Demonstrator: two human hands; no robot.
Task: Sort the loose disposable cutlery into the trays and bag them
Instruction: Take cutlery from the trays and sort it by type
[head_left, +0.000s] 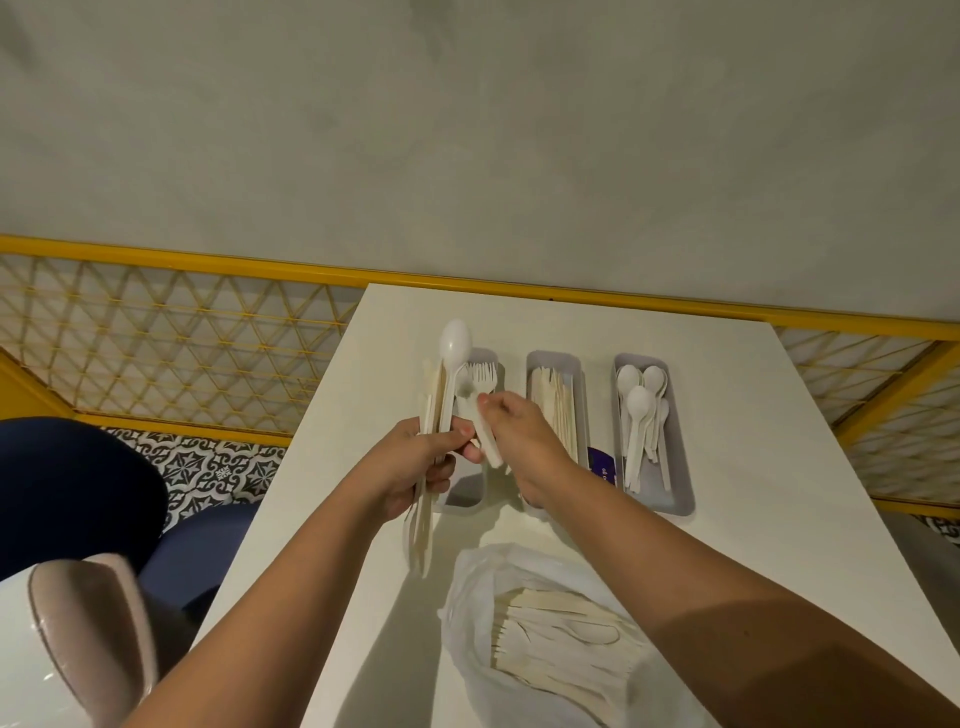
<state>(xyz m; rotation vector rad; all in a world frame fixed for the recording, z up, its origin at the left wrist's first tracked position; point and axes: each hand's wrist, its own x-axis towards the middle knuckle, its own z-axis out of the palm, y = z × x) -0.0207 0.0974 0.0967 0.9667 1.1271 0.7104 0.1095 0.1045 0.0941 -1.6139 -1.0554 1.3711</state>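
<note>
My left hand (415, 467) grips a bundle of white plastic cutlery (434, 410), a large spoon (455, 340) sticking out at its far end. My right hand (514, 431) pinches one white utensil (485, 441) beside the bundle, above the left grey tray (462, 501), where forks (482, 374) lie. The middle tray (553, 359) holds knives. The right tray (675, 441) holds spoons (641, 415). A clear plastic bag (519, 623) with cutlery inside lies near me on the white table (779, 519).
A small purple packet (602, 465) sits between the middle and right trays. A yellow-framed mesh railing (182, 338) runs behind the table. A blue seat (78, 493) and a pale bag (93, 639) are at the left, beside the table's edge.
</note>
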